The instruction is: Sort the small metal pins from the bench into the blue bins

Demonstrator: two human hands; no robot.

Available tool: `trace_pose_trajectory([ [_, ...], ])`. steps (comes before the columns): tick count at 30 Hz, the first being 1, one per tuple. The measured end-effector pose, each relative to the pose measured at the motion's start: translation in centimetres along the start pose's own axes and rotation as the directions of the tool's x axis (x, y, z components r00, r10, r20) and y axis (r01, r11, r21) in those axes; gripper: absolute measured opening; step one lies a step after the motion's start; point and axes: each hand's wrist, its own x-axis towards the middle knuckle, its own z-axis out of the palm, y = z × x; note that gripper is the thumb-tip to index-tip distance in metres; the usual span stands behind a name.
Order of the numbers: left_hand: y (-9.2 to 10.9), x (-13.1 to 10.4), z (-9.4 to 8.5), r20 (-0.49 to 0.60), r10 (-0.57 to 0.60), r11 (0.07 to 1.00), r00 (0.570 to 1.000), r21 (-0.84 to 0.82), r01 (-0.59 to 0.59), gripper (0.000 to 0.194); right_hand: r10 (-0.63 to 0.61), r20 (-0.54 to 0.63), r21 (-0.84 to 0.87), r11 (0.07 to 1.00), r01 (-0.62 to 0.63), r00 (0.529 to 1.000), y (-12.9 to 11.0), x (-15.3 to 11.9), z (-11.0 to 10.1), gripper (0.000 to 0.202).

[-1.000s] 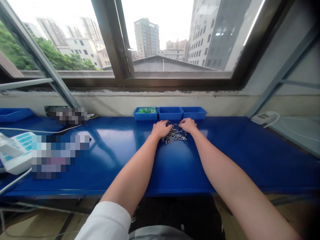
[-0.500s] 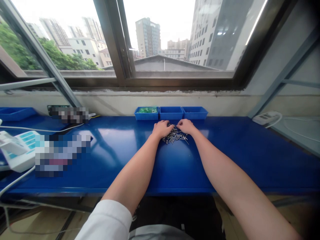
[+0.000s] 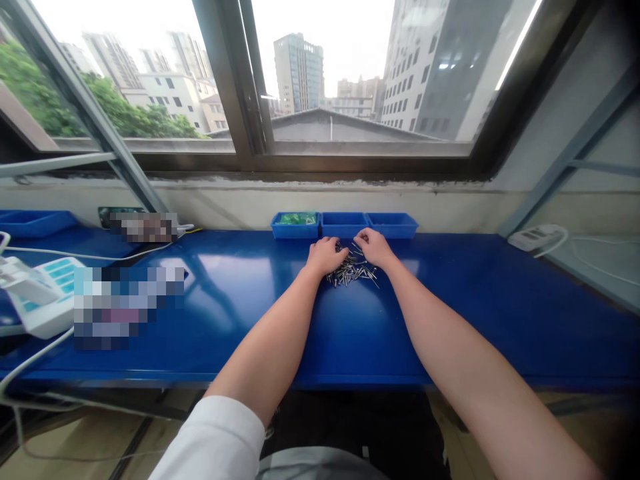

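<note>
A loose pile of thin metal pins (image 3: 349,272) lies on the blue table, in front of three small blue bins. My left hand (image 3: 326,255) rests over the pile's left side, its fingers spread and partly touching the pins. At the pile's back right, my right hand (image 3: 371,246) has thumb and fingertips pinched together. A thin pin seems to be at those fingertips, though it is too small to make out surely.
Against the wall stand a bin with green packets (image 3: 296,225), a middle bin (image 3: 344,225) and a right bin (image 3: 393,225). A white device (image 3: 47,293) with cables sits at the left, a white power strip (image 3: 537,238) at the far right.
My right hand has risen slightly up and back from the pile, its fingertips still together. My left hand has hardly moved. The view has shifted a little.
</note>
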Motion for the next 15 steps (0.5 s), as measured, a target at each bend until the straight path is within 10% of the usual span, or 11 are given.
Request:
trace_pose_trajectory([
  [7,0.8,-0.2,-0.6,-0.161,0.094,0.995,0.983,-0.03,-0.1,0.036,-0.016,-0.081,0.256,0.966,0.037,0.997,-0.1,0.3,0.2,0.022],
  [15,1.8,-0.6,-1.3,-0.105,0.2,0.975,0.974,-0.081,-0.208,0.032,0.095,0.018,0.513,0.853,-0.09,0.995,-1.2,-0.1,0.9,0.039],
])
